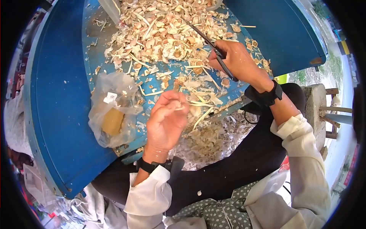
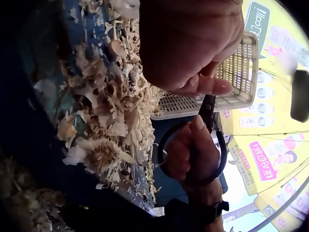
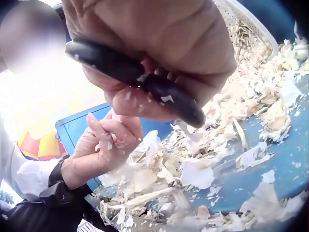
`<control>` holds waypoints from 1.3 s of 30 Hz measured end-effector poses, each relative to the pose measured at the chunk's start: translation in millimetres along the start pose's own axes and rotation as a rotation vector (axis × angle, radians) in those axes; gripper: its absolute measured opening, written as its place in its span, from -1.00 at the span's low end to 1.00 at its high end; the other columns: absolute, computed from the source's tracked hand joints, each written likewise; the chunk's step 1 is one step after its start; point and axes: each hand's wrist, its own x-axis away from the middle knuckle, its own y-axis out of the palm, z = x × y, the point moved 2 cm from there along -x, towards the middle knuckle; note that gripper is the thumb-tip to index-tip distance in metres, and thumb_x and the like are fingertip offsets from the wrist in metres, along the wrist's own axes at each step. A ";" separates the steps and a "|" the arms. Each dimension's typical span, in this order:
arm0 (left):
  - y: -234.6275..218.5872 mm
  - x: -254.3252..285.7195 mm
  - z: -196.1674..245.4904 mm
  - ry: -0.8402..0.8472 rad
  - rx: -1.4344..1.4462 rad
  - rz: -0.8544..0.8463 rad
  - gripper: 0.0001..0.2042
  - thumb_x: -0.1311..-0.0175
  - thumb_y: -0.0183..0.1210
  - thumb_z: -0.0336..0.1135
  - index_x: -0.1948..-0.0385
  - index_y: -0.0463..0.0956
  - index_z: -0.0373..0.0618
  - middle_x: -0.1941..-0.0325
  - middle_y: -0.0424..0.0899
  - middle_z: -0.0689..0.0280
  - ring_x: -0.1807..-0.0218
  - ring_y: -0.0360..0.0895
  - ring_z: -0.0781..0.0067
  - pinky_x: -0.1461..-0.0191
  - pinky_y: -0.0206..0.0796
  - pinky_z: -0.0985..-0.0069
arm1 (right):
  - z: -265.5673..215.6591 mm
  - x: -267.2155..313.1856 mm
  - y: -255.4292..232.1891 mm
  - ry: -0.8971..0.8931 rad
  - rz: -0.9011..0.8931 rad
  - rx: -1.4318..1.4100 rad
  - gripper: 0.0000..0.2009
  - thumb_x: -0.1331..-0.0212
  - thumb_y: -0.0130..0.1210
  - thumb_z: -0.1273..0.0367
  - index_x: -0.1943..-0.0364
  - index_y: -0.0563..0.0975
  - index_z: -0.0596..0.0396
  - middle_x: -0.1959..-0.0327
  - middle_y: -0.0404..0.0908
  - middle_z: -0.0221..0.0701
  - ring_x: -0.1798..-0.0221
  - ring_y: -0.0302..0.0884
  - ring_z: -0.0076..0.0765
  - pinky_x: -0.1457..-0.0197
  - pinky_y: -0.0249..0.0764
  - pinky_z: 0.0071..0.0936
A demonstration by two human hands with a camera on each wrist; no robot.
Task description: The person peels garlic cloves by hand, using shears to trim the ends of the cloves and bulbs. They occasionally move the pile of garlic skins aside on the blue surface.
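Observation:
Black-handled scissors (image 1: pixel 228 68) are gripped in my right hand (image 1: pixel 244 65), blades pointing up and left over a heap of pale garlic-like skins and bulbs (image 1: pixel 164 34). The right wrist view shows the black handles (image 3: pixel 108 60) beneath my right hand (image 3: pixel 159 29). My left hand (image 1: pixel 164 124) is palm up with bent fingers, pinching a small pale piece (image 1: pixel 178 107) at the fingertips, below and left of the scissors. Small flakes cling to my left hand (image 3: pixel 104 150). In the left wrist view, a cut bulb (image 2: pixel 104 153) with a brown root end lies among the skins.
A clear plastic bag (image 1: pixel 101 124) with a tan block inside lies left on the blue surface (image 1: pixel 57 95). A pale slatted basket (image 2: pixel 241 72) stands beyond the heap. More skins (image 1: pixel 213 147) lie below the near edge. A wooden stool (image 1: pixel 314 110) is at the right.

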 end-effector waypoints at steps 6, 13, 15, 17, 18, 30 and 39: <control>-16.2 -1.7 0.5 -0.094 -0.005 0.048 -0.83 -0.24 0.02 -0.24 0.34 0.38 -0.14 0.33 0.41 0.28 0.35 0.34 0.46 0.54 0.13 0.70 | 26.5 -18.1 30.8 0.028 -0.006 0.169 -0.79 0.03 0.16 0.38 0.52 0.43 0.28 0.58 0.45 0.02 0.55 0.24 0.09 0.43 0.28 -0.20; -5.1 -5.4 -3.7 -0.031 -0.159 0.172 -0.89 -0.30 0.03 -0.29 0.34 0.41 -0.10 0.49 0.42 0.35 0.50 0.33 0.56 0.59 0.09 0.68 | 28.6 0.3 -1.7 0.170 -0.217 -0.058 -0.89 0.06 0.24 0.46 0.54 0.52 0.16 0.61 0.50 -0.53 0.51 0.31 -0.71 0.50 0.19 -0.55; -10.1 -4.1 -2.5 -0.049 -0.143 0.103 -0.86 -0.33 0.02 -0.26 0.33 0.43 -0.12 0.60 0.40 0.39 0.59 0.32 0.59 0.64 0.07 0.66 | 27.4 -6.3 -3.5 0.169 -0.268 -0.098 -0.88 0.07 0.26 0.45 0.54 0.52 0.17 0.63 0.50 -0.53 0.52 0.32 -0.70 0.51 0.19 -0.56; -11.7 -1.5 -2.3 -0.068 -0.143 0.101 -0.85 -0.33 0.02 -0.26 0.35 0.43 -0.13 0.64 0.39 0.40 0.61 0.31 0.59 0.65 0.06 0.66 | 26.6 -17.7 6.5 0.103 -0.148 -0.013 -0.83 0.08 0.27 0.41 0.53 0.51 0.20 0.67 0.51 -0.41 0.60 0.36 -0.54 0.53 0.22 -0.47; -11.8 -1.3 -2.1 -0.086 -0.143 0.101 -0.83 -0.34 0.01 -0.25 0.36 0.44 -0.14 0.68 0.37 0.41 0.64 0.30 0.59 0.67 0.05 0.66 | 28.9 -24.7 16.8 0.102 -0.147 -0.015 -0.83 0.08 0.27 0.41 0.53 0.51 0.20 0.67 0.51 -0.41 0.60 0.36 -0.54 0.53 0.22 -0.47; 6.7 -9.6 -11.1 -0.002 -0.283 0.184 -0.70 -0.37 0.04 -0.27 0.00 0.44 -0.27 0.29 0.59 0.24 0.44 0.40 0.65 0.53 0.16 0.79 | -14.9 4.1 12.3 0.249 -0.160 -0.478 -0.79 0.06 0.26 0.44 0.48 0.41 0.12 0.40 0.62 -0.37 0.41 0.45 -0.61 0.36 0.38 -0.57; -7.8 -7.6 -7.4 0.075 -0.052 0.128 -0.69 -0.35 0.08 -0.28 -0.06 0.43 -0.20 0.15 0.55 0.30 0.40 0.28 0.77 0.51 0.03 0.86 | -68.3 27.2 25.4 -0.054 -0.182 -0.282 -0.66 0.13 0.40 0.27 0.48 0.46 0.19 0.57 0.50 -0.37 0.49 0.43 -0.53 0.41 0.32 -0.55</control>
